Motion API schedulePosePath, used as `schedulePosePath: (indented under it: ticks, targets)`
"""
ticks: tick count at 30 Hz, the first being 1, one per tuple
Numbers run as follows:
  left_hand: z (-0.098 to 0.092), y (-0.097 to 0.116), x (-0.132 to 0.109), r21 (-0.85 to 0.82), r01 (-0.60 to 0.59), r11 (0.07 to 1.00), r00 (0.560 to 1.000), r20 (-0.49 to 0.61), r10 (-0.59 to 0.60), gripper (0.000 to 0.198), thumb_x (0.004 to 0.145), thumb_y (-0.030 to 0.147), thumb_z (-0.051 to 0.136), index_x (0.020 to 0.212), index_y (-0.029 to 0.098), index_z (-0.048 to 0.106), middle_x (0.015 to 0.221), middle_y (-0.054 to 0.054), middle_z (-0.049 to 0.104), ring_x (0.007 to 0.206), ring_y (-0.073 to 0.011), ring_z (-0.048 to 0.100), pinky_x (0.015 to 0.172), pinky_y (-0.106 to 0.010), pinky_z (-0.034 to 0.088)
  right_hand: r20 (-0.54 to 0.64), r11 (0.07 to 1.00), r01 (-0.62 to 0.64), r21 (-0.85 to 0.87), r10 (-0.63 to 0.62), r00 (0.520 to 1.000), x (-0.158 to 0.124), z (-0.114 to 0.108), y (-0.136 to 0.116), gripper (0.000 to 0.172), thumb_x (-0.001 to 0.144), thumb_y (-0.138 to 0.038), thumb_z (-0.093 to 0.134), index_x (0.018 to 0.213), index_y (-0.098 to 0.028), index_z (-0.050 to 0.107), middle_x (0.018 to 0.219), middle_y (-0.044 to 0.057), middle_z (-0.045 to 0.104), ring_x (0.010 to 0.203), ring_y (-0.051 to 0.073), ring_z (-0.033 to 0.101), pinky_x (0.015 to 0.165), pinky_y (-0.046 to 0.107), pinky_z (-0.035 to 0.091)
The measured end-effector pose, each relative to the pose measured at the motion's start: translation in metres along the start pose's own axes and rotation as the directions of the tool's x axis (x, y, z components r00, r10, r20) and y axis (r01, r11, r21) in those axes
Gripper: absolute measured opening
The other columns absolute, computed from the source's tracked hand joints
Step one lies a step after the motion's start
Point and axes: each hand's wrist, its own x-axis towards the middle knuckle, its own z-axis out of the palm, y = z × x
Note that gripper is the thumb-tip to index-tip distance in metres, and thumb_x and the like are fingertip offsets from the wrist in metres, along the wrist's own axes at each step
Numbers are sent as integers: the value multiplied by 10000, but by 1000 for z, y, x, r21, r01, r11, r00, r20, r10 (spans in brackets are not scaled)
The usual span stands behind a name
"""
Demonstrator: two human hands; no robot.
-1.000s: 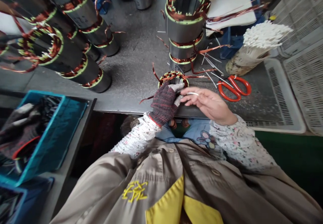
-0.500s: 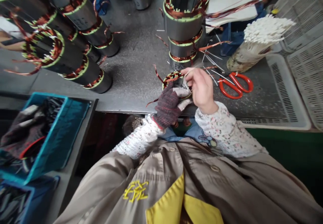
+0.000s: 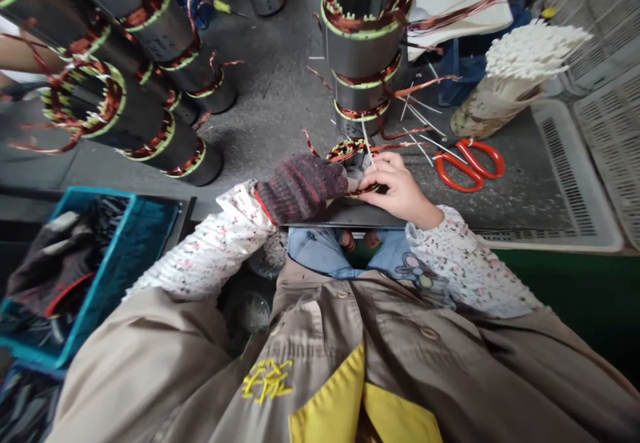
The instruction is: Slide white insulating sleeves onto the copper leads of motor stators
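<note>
A small motor stator point(image 3: 345, 150) with copper windings and a green edge stands at the bench's front edge, partly hidden by my hands. My left hand point(image 3: 303, 188), in a dark knitted glove with pale fingertips, is closed on its near left rim. My bare right hand point(image 3: 400, 188) is bent over the near right rim, fingers pinched together. A thin white cable tie point(image 3: 367, 142) sticks up from between those fingers. Copper lead wires point(image 3: 400, 145) run out to the right. Just behind stands a stack of larger wound stators point(image 3: 363, 53).
Red-handled scissors point(image 3: 467, 164) and loose white cable ties point(image 3: 425, 120) lie to the right. Beyond is a bundle of cable ties point(image 3: 520, 73) in a holder, by a white plastic basket point(image 3: 607, 230). More stators point(image 3: 150, 130) and a teal bin point(image 3: 125, 256) are at left.
My left hand has shifted left, its forearm swinging outward. My right hand has come lower onto the stator's rim, and the cable tie now points upward.
</note>
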Motion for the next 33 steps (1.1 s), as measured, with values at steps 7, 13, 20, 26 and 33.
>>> schedulePosePath:
  ticks: [7,13,20,26,33]
  targets:
    - [-1,-18,7,30,-332,943,942,-49,333,326,1056,272,381,1000,255,702,984,-50,739,927,-236,712,942,-484,597,-203,999,41,6,-39,978,-11,-22,-7,115,928,-351,703,859,-260,687,951,40,706,1023,256,665,933,488,553]
    - [21,-18,-15,-49,-323,945,914,-277,298,256,1023,351,488,1206,309,663,1216,-27,760,1129,-219,730,1180,-510,509,-871,956,-247,159,254,421,-9,-103,79,274,917,-383,751,888,-261,507,755,-38,566,577,93,541,538,266,489]
    - [44,-22,-7,-143,-292,946,878,-431,207,162,952,435,656,1049,305,658,1191,-24,779,1291,-297,670,1240,-639,398,-828,898,-338,281,405,387,21,-158,141,339,797,-397,869,756,-229,578,577,-94,517,418,79,497,383,216,402]
    - [44,2,-6,-77,-263,962,834,-519,186,175,1007,366,612,1141,255,594,1008,-17,776,1103,-231,753,1120,-493,562,-845,968,-196,154,232,483,1,-147,79,409,839,-592,805,897,-242,600,837,-2,695,527,96,624,430,249,520]
    - [64,39,4,-53,53,997,791,-607,-74,284,953,449,713,1032,212,579,852,-12,750,856,-206,767,1028,-478,602,-353,983,182,-12,-175,919,-49,-50,-35,140,1011,-230,507,933,-232,622,950,58,756,974,226,747,840,398,631]
